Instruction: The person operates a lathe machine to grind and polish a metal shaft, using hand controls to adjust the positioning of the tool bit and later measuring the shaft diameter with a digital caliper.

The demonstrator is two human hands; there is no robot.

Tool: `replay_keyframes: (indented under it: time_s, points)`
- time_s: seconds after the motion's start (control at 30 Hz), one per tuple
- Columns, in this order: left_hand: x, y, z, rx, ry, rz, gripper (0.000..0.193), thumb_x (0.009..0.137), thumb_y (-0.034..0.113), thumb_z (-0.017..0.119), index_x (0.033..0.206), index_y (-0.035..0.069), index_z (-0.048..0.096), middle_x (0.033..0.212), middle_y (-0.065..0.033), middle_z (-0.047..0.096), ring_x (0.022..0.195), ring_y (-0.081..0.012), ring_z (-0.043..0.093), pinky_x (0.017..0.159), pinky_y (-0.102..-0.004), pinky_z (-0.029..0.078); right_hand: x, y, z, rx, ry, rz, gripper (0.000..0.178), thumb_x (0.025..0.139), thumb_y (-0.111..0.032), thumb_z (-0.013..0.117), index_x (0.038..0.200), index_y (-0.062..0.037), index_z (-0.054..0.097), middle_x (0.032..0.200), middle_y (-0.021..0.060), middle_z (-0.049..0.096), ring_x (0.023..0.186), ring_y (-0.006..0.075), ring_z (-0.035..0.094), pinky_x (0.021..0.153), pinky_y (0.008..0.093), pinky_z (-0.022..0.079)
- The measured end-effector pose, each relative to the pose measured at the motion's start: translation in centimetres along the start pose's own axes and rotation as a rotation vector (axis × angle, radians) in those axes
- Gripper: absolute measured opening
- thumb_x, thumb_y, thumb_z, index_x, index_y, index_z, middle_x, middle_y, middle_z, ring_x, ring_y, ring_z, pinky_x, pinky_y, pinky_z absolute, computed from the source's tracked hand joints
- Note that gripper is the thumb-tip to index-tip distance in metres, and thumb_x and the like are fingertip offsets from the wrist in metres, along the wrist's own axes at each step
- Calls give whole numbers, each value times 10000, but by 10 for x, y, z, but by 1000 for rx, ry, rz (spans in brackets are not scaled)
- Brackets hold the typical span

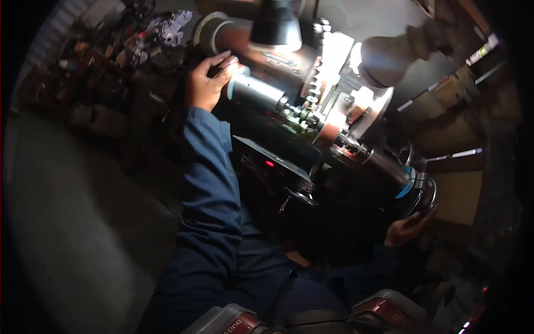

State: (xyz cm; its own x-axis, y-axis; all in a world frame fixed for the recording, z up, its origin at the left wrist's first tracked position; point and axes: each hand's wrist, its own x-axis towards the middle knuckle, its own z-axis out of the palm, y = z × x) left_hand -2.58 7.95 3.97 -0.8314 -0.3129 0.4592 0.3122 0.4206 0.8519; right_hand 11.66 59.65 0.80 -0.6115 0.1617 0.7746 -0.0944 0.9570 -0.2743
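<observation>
A bench machine with a long horizontal spindle runs slantwise from upper left to lower right. My left hand (208,83) is closed around the rounded end of its bright metal cylinder (258,92). At the other end, my right hand (409,227) curls at the lower rim of a shiny handwheel (429,195), beside a blue ring (409,182). Shadow partly hides those right fingers. Between the two ends sits a reddish grinding wheel (332,129), strongly lit. A dark lamp (276,30) hangs above the cylinder.
A second lamp (384,60) shines from the upper right. A segmented flexible hose (315,75) rises behind the spindle. Piled metal parts (172,28) fill the upper left. Boxes (459,195) stand at right. Grey-and-red filter cartridges (384,309) show at the lower edge.
</observation>
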Motion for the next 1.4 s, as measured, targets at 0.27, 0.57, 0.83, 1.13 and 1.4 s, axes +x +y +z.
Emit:
replay_keyframes:
  time_s: [0.27,0.57,0.83,1.13,1.4]
  points:
    - [-5,-16,-2,-17,22,19,319,821,74,732,1117,-16,656,1037,-71,708,911,-91,638,874,-245,492,37,-12,-5,127,-175,202,467,1035,-331,304,1308,-6,500,1220,239,592,1127,370,580,938,420,451]
    - [-3,-14,3,12,18,-47,318,813,125,747,1092,-8,670,1042,-63,711,956,-104,642,870,-254,500,71,6,-11,-149,-385,152,358,1005,-248,386,1202,-49,610,1139,183,648,1064,361,607,884,418,465]
    - [-6,-4,-6,25,42,-36,295,809,170,756,1055,18,698,1012,-60,717,936,-116,649,852,-260,508,98,11,-4,-120,-641,182,332,977,-189,418,1138,7,632,1088,182,666,1022,343,625,877,390,464]
    - [-7,-3,-8,71,71,-10,295,807,154,757,1063,23,695,1010,-62,718,902,-119,659,828,-268,525,134,52,22,98,-1011,285,290,913,-139,460,942,73,657,840,159,683,775,246,638,761,349,475]
    - [-3,-16,2,-38,44,-47,293,802,78,745,1078,1,680,1027,-57,712,939,-102,650,832,-250,518,123,18,6,36,-832,253,300,889,-152,445,942,42,668,890,173,688,831,282,651,775,372,476]
